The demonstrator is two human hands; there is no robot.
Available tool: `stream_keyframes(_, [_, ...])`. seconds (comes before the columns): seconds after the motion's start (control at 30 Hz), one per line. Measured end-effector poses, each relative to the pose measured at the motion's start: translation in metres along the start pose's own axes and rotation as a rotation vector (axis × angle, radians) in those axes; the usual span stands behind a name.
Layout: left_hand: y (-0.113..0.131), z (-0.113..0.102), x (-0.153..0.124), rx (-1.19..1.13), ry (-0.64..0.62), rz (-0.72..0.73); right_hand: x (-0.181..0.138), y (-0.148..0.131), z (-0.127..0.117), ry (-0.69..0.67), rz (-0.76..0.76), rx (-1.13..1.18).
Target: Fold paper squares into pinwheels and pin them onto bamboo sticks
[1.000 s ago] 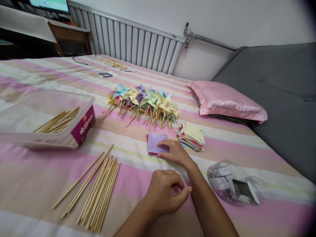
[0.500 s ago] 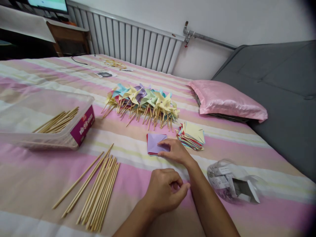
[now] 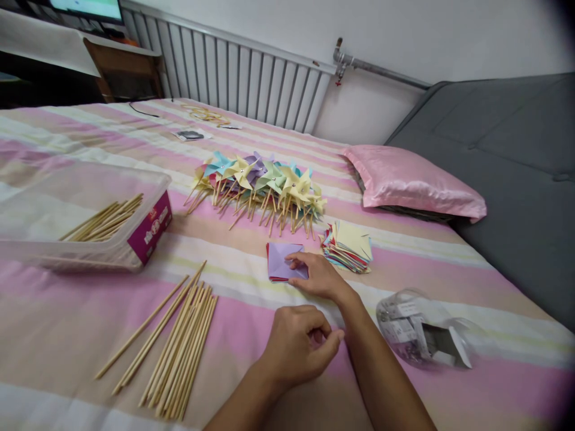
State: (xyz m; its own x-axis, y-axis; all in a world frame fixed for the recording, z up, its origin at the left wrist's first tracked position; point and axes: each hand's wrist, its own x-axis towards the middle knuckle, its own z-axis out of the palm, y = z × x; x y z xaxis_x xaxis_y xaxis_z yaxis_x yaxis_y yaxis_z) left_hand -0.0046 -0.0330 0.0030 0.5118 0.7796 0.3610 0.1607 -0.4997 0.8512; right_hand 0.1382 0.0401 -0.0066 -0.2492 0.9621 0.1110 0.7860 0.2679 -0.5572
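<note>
Left hand (image 3: pixel 299 344): curled, fingertips tucked out of sight; whether it holds anything cannot be told. Right hand (image 3: pixel 320 276): covers the near right corner of the purple paper square (image 3: pixel 281 258); the red sheet (image 3: pixel 268 260) beneath shows only as a thin edge. Forearms (image 3: pixel 381 383): cut off at the picture's bottom. Clear tub (image 3: pixel 90 179), at the left edge of the bed (image 3: pixel 67 311): cut off at the picture's left, label (image 3: pixel 153 230) unreadable. Jar (image 3: pixel 422 332): contents too small to tell.

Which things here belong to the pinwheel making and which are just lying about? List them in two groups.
In the work:
purple paper square under the right hand; curled left hand; stack of coloured squares; loose wooden sticks; clear box of sticks; finished pinwheels; probably the clear jar.

Lying about:
pink pillow; dark packet; yellowish rings.
</note>
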Motion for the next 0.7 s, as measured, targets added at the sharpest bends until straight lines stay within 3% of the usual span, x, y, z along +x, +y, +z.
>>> stream_keyframes(0.3, [0.0010, -0.0001, -0.0003, 0.020, 0.001, 0.016, -0.0023, -0.0005, -0.0059, -0.061, 0.032, -0.004])
stream_keyframes(0.7, [0.0008, -0.0005, 0.0006, 0.015, -0.001, 0.011, 0.0010, -0.0014, -0.0010, 0.048, -0.010, -0.069])
